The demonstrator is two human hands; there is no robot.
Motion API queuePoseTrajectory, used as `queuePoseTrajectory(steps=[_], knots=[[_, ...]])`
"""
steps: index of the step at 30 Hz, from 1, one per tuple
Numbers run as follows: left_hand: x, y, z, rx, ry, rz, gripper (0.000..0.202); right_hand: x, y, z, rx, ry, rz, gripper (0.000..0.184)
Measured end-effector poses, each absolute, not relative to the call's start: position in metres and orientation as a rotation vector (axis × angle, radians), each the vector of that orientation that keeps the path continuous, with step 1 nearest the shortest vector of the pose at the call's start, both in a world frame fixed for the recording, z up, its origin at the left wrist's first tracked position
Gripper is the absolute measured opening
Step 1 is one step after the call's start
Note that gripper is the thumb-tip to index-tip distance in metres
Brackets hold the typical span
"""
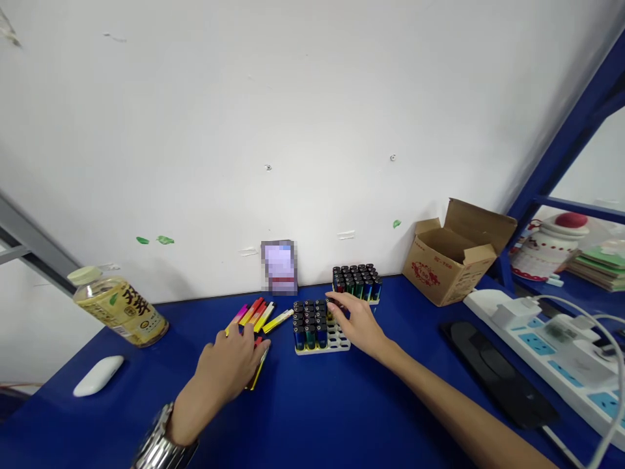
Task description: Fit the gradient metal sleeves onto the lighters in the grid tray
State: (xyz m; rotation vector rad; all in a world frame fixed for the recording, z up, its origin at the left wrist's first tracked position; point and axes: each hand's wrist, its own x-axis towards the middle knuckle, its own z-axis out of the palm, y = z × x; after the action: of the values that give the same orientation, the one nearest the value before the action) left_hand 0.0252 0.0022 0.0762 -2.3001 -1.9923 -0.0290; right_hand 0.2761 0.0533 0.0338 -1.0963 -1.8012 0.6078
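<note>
My left hand [227, 361], with a metal watch on the wrist, lies over loose slim sticks [258, 312] in yellow, red, magenta and white. Its fingers are apart and bent down among them; a dark and yellow stick [260, 371] shows beside the thumb. At the right side of a white holed rack [336, 344], my right hand [359, 322] has thumb and index finger closed around the top of a dark battery-like cylinder, mostly hidden by the fingers. Several upright dark cylinders [310, 326] fill the rack's left part, and bare holes show at its front right.
A second full rack of dark cylinders [359, 283] stands behind. Along the wall are a blurred-out screen [280, 267] and an open cardboard box [439, 267]. A drink bottle [122, 306] and white case [98, 376] sit left; a black phone [498, 371] and power strip [532, 345] lie right.
</note>
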Motion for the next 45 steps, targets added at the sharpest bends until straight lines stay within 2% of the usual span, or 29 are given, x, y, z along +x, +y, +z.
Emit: queuePoseTrajectory(steps=[3, 8, 11, 15, 19, 22, 27, 29, 32, 35, 40, 43, 45], knots=[[0.030, -0.016, 0.061, -2.124, -1.965, 0.218, 0.035, 0.275, 0.049, 0.033, -1.137, -1.815, 0.607, 0.033], [0.055, -0.035, 0.046, -2.175, -1.851, 0.168, 0.026, 0.272, 0.045, 0.032, -1.194, -1.843, 0.601, 0.033], [0.064, -0.038, 0.040, -2.258, -1.925, 0.205, 0.024, 0.272, 0.044, 0.034, -1.213, -1.881, 0.597, 0.031], [0.068, -0.035, 0.038, -2.272, -2.015, 0.235, 0.031, 0.273, 0.042, 0.035, -1.215, -1.882, 0.573, 0.029], [0.060, -0.027, 0.040, -2.317, -2.175, 0.176, 0.028, 0.274, 0.038, 0.032, -1.187, -1.837, 0.442, 0.029], [0.049, -0.023, 0.049, -2.462, -2.265, -0.166, 0.024, 0.274, 0.033, 0.035, -1.134, -1.777, 0.295, 0.029], [0.051, -0.028, 0.077, -2.792, -2.209, -1.022, 0.035, 0.266, 0.016, 0.052, -0.925, -1.844, 0.208, 0.014], [0.064, -0.033, 0.086, -2.927, -2.161, -1.241, 0.041, 0.261, 0.008, 0.059, -0.863, -1.912, 0.298, 0.017], [0.087, -0.037, 0.094, -3.102, -2.163, -1.243, 0.044, 0.254, -0.001, 0.064, -0.826, -1.864, 0.558, 0.021], [0.104, -0.030, 0.096, -3.013, -2.131, -1.356, 0.040, 0.253, 0.002, 0.061, -0.808, -1.580, 0.767, 0.025], [0.117, -0.006, 0.100, -2.827, -2.004, -1.815, 0.031, 0.266, 0.025, 0.044, -0.864, -1.144, 0.830, 0.018], [0.124, 0.003, 0.104, -2.811, -1.977, -2.165, 0.029, 0.273, 0.039, 0.027, -0.889, -1.075, 1.002, 0.010], [0.129, 0.007, 0.106, -2.690, -2.043, -2.396, 0.034, 0.275, 0.045, 0.016, -0.876, -1.076, 1.136, 0.011]])
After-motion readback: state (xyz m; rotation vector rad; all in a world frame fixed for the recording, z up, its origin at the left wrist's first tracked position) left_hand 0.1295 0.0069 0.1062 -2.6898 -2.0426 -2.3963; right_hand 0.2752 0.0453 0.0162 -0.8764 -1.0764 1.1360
